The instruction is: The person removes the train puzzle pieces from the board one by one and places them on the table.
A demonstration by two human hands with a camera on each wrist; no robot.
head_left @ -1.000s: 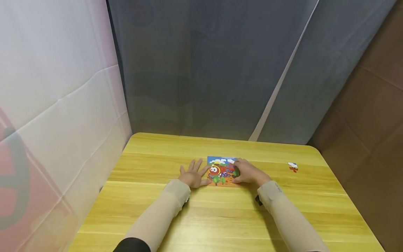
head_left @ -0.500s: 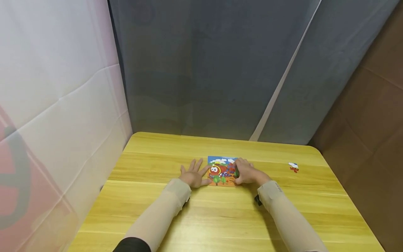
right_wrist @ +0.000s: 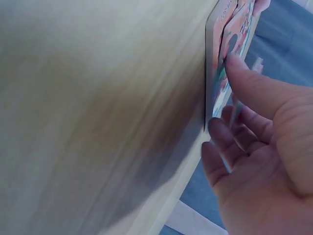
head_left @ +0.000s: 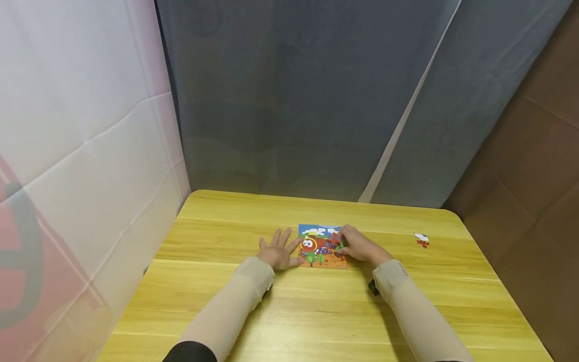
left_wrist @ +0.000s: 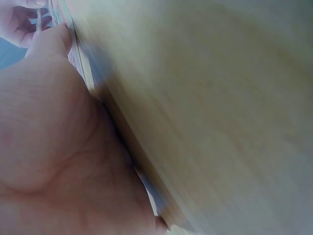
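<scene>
A small, colourful picture puzzle (head_left: 320, 246), showing a red cartoon train with trees under a blue sky, lies flat near the middle of the yellow wooden table (head_left: 316, 311), a little toward its far edge. The right hand (head_left: 358, 247) rests on the puzzle's right part, its fingers bent down onto the board and covering that side; in the right wrist view the thumb (right_wrist: 254, 88) presses against the printed face of the puzzle (right_wrist: 226, 54), while the other fingers curl loosely beside its edge, and a thin piece seems to sit between them, though the blur makes this hard to tell for sure. The left hand (head_left: 279, 250) lies palm down on the table just left of the puzzle, fingers spread and straight, with the thumb touching or nearly touching the puzzle's left edge; the left wrist view shows the palm (left_wrist: 58, 161) flat beside the board's edge (left_wrist: 80, 63). Both forearms wear beige sleeves (head_left: 235, 301). Well apart to the right, near the table's right side, a single loose puzzle piece (head_left: 421, 239), white and red, lies on the wood by itself. Behind the table hangs a grey curtain (head_left: 294, 100), with a white sheet (head_left: 81, 151) on the left and brown board (head_left: 534, 166) on the right.
</scene>
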